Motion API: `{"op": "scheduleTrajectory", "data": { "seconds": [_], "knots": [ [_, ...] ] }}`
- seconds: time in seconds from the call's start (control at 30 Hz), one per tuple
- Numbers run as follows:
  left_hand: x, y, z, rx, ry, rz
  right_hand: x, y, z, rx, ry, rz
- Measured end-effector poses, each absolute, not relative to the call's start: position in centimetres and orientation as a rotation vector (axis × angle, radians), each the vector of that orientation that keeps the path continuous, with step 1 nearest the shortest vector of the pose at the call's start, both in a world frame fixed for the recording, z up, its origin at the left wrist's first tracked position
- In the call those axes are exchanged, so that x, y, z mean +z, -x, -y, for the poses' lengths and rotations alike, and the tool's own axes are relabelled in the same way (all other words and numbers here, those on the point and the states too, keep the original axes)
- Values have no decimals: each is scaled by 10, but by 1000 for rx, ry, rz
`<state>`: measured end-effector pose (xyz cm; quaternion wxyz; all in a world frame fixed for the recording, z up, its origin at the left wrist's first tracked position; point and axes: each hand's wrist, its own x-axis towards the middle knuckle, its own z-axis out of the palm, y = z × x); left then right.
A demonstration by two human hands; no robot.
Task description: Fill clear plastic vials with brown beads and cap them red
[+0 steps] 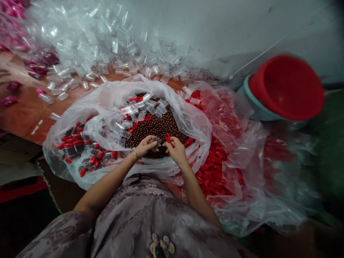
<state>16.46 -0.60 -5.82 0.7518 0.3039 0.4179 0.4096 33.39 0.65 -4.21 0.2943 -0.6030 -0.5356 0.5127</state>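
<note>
My left hand [147, 146] is closed round a small clear plastic tube [156, 142], its fingers partly hiding it. Close by on the right, my right hand [175, 148] pinches a red plastic cap [168, 137] with a loop. Both hands are over a heap of small brown balls [158, 125] inside an open white plastic bag [107, 95]. Loose clear tubes [141, 115] and several red caps [133, 127] lie on top of the balls. At the bag's left side rest tubes filled with dark balls and closed with red caps [77, 142].
A big pile of clear tubes [107, 46] covers the back of the reddish table [24, 111]. On the right, a plastic bag holds many red caps [215, 172]. Red and light blue basins [290, 87] stand at back right. Pink pieces [16, 21] lie at far left.
</note>
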Motion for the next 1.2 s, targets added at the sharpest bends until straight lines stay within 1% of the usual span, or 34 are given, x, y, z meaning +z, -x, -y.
{"op": "scheduleTrajectory", "data": {
  "seconds": [0.13, 0.33, 0.5, 0.67, 0.9, 1.07, 1.2],
  "knots": [
    [-57, -168, 7, 855, -671, -943, -46, -336, -6, 1095, 1670, 1657],
    [-51, -166, 7, 902, -837, -957, -42, -332, -3, 1168, 1589, 1624],
    [-43, -166, 9, 915, -991, -994, -30, -330, 0, 890, 1370, 1873],
    [-39, -171, 9, 887, -1008, -1045, -25, -330, 6, 755, 1366, 1857],
    [-34, -172, 8, 924, -1085, -1041, -18, -331, 9, 801, 1273, 1953],
    [-29, -170, 6, 823, -1220, -1132, -14, -337, 12, 778, 1261, 2121],
    [-26, -165, 5, 739, -1349, -1049, -4, -347, 16, 769, 1236, 2277]
  ]
}}
